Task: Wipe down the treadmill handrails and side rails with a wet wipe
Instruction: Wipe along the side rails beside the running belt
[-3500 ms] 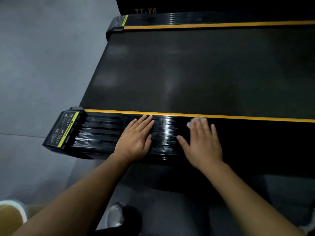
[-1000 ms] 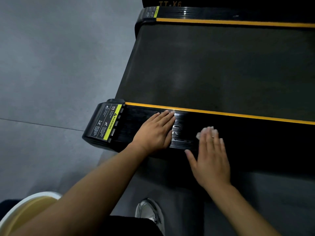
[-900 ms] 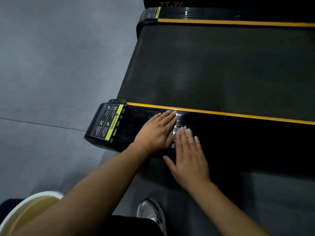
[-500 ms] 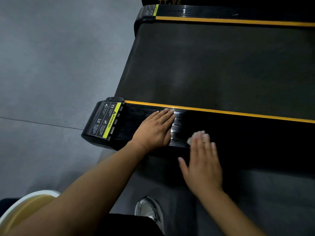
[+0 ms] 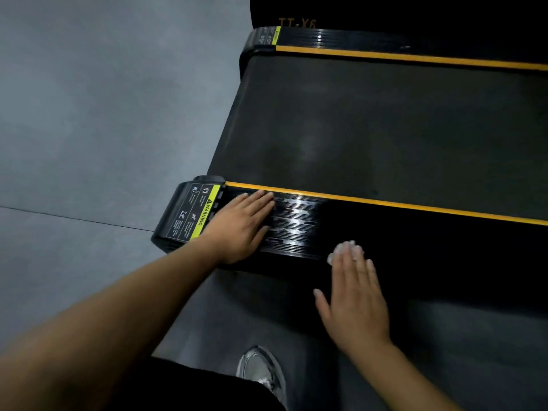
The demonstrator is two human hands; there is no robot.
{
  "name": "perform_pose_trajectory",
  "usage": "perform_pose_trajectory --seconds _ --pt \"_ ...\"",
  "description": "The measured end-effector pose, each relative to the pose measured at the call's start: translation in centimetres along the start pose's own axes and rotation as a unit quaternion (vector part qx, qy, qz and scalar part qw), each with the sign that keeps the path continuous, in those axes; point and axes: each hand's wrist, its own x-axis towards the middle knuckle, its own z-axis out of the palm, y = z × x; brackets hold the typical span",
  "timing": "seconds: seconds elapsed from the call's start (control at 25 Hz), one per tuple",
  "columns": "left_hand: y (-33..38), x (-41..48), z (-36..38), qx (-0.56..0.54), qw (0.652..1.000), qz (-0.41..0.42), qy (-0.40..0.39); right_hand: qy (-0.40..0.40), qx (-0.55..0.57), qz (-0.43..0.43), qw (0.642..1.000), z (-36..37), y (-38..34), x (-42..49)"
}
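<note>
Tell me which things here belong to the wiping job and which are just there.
Job: wipe, right hand, left hand, near rail, far rail.
Just there: belt, warning label, shoe, floor.

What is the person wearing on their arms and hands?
Nothing that shows. The left hand and right hand have no gloves or rings. The left forearm and right forearm are bare too: no sleeves, watch or bracelets.

My right hand (image 5: pixel 354 295) has dragged the wet wipe (image 5: pixel 344 247) away from my left hand (image 5: pixel 240 226) to the side rail's (image 5: pixel 296 226) near edge; my left hand has crept toward the warning label (image 5: pixel 204 212).
</note>
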Motion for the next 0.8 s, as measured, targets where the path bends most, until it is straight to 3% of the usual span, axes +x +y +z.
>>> perform_pose_trajectory --seconds 0.2,0.4,0.48,0.68,0.8 --pt "-1.8 -1.8 0.0 0.027 0.998 -0.063 0.002 -0.013 0.025 -0.096 0.995 0.7 -10.7 3.9" --pt "-1.9 -1.7 -0.5 -0.002 0.997 -0.070 0.010 0.013 0.015 -0.011 1.000 -0.2 -3.8 0.9" --pt "-1.9 -1.6 -0.5 -0.016 0.998 -0.068 0.009 -0.009 0.021 0.005 1.000 -0.3 -4.2 1.7" --pt "-2.2 -1.5 -0.6 -0.080 0.990 -0.103 0.061 -0.053 0.013 -0.148 0.988 0.1 -13.3 7.3" --pt "-2.3 -1.6 -0.7 -0.096 0.988 -0.102 0.060 -0.048 -0.008 -0.101 0.994 0.0 -9.9 7.0"
